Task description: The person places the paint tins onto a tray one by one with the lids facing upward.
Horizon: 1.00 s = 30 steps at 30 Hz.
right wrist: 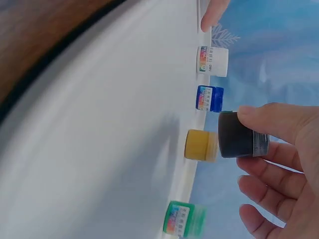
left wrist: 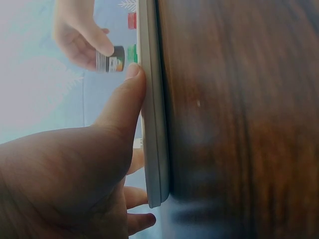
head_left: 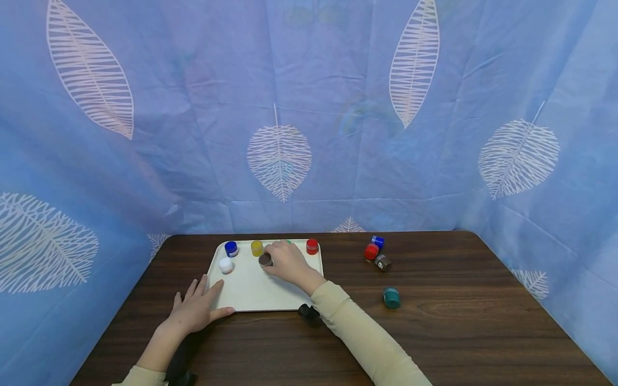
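Right hand [head_left: 288, 262] pinches dark jar [right wrist: 236, 135] between thumb and fingers, above tray [head_left: 256, 295]. Left hand [head_left: 194, 311], fingers straight and spread, touches tray's near left corner.

The tabletop [head_left: 434, 321] looks like dark wood, streaked with grain and softly shiny where it catches the light. The tray [head_left: 251, 292] on it seems to be smooth white plastic with a low sheen. Reading that tray as a clock, I see the dark jar [head_left: 265, 260] at twelve, smooth plastic by its look, with a see-through end. The blue jar [head_left: 231, 248] at ten is glossy, its printed label [right wrist: 205, 98] paper-like. Past twelve, the curtain [head_left: 333, 166] is creased cloth; at four, the sleeve [head_left: 367, 332] is matt fabric.
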### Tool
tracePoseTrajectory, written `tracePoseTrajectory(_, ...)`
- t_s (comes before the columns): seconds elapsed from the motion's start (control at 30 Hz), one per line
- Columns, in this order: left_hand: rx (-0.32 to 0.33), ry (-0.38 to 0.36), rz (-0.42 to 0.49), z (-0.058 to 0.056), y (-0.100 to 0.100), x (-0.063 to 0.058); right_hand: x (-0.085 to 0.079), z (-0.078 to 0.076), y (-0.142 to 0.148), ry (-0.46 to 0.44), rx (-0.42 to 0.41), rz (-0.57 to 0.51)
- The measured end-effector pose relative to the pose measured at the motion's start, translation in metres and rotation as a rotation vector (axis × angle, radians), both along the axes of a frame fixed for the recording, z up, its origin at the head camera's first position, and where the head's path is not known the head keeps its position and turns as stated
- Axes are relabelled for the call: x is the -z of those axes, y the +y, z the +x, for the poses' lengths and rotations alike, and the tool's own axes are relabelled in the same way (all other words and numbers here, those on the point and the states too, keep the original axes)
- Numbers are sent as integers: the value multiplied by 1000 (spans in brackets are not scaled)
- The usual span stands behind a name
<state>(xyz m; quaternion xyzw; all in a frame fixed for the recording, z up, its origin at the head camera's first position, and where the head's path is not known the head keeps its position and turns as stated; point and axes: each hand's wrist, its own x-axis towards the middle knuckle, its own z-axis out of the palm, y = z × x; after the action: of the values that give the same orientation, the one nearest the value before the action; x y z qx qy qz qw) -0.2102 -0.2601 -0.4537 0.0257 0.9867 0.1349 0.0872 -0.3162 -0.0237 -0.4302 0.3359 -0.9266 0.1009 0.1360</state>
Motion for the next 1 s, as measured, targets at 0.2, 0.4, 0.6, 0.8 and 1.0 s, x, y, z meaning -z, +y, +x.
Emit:
tracePoseTrajectory(0.2, -4, -5, 5, 1, 1, -1, 5, -8, -12, -56, 4, -44)
tracePoseTrajectory(0.4, -2, 1, 0, 1, 1, 0, 9, -12, -23, -89, 20, -14)
tracePoseTrajectory(0.6, -3, 1, -6, 0, 0, 0, 12, -16, -32, -142, 50, 8)
tracePoseTrajectory(0.8, -8, -4, -2, 0, 0, -1, 12, -18, -37, -210, 72, 8)
tracePoseTrajectory(1.0, -9, -7, -7, -1, 0, 0, 14, -20, -39, -245, 83, 13)
